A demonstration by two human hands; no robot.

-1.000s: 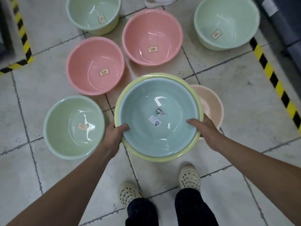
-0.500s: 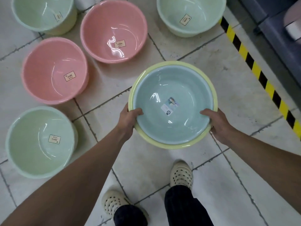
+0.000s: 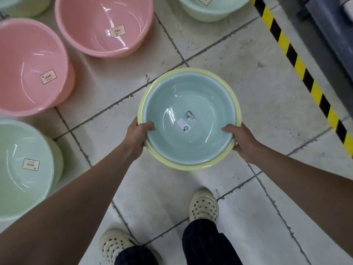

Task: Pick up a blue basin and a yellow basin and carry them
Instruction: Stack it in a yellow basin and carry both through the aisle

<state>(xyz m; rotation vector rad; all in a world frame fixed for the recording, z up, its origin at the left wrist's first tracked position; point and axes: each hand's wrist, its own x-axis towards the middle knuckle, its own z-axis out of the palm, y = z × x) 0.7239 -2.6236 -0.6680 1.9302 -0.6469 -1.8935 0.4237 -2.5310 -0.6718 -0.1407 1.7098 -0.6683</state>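
A blue basin (image 3: pixel 191 104) with a small label inside sits nested in a yellow basin (image 3: pixel 193 166), of which only the rim shows around it. Both are held up off the tiled floor in front of me. My left hand (image 3: pixel 138 136) grips the stacked rims on the left side, thumb inside the blue basin. My right hand (image 3: pixel 241 140) grips the rims on the right side the same way.
Two pink basins (image 3: pixel 32 69) (image 3: pixel 105 23) and green basins (image 3: pixel 24 169) (image 3: pixel 212 10) stand on the floor to the left and ahead. A yellow-black hazard stripe (image 3: pixel 298 64) runs along the right, beside a dark metal unit (image 3: pixel 332 35). My feet in pale clogs (image 3: pixel 204 205) are below.
The stacked basins have been carried to the right, away from the floor basins, which have slid left and up in view. A peach basin seen earlier is out of view. Both grips are unchanged.
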